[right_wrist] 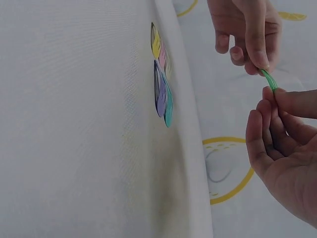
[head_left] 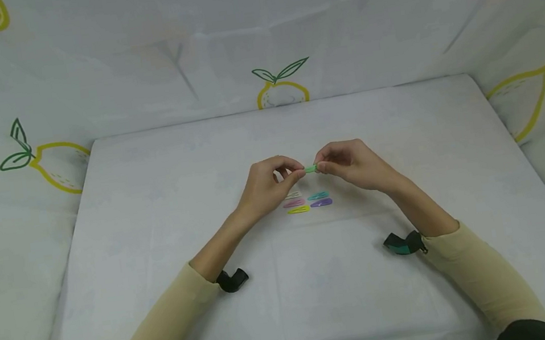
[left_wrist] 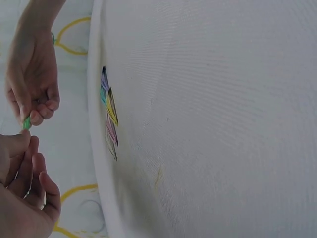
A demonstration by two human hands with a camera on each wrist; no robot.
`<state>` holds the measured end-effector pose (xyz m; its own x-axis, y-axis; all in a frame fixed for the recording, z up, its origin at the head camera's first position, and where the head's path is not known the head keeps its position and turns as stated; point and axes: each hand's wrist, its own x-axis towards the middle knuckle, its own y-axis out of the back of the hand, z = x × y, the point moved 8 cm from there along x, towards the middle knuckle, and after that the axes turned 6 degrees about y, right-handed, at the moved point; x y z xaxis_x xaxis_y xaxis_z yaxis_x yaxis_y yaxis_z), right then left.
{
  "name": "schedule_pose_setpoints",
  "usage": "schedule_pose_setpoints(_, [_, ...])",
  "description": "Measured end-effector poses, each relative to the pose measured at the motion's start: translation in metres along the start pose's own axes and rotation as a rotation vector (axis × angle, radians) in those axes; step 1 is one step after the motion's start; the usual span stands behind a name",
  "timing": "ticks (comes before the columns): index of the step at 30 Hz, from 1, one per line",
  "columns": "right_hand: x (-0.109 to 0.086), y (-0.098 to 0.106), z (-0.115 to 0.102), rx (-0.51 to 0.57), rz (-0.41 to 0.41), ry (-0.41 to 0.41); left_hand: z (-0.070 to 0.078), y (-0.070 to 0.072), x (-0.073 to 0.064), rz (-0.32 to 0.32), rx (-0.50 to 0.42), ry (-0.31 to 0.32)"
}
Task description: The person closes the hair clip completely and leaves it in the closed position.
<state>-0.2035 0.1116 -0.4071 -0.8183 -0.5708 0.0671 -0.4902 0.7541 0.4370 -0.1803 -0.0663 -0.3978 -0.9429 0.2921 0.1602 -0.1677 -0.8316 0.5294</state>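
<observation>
A small green snap hair clip (head_left: 311, 169) is held up above the table between both hands. My left hand (head_left: 270, 184) pinches one end of it between thumb and forefinger. The other end is pinched the same way by my right hand (head_left: 354, 165). In the right wrist view the green clip (right_wrist: 269, 80) looks slightly bowed, its ends covered by fingertips. Below the hands lie more hair clips in two columns: a yellow clip (head_left: 298, 209), a pink clip (head_left: 294, 203) and a pale clip (head_left: 293, 195) at left, a teal clip (head_left: 318, 195) and a purple clip (head_left: 321, 202) at right.
A white cloth covers the table (head_left: 319, 290), with light creases. White curtains printed with lemons (head_left: 283, 93) hang behind it and along both sides. Dark wrist-worn devices (head_left: 404, 243) stick out from the sleeves over the tabletop.
</observation>
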Motion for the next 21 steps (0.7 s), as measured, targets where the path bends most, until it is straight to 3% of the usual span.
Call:
schedule_pose_setpoints(12, [-0.0014,-0.0006,0.0036,0.044,-0.004,-0.03,0.005,0.0019,-0.0036,0.024,0.119,-0.169])
schedule_pose_setpoints(21, [-0.0038,0.0004,0.0047,0.096,0.011,-0.054,0.008,0.0039,-0.0075,0.051,0.124,-0.228])
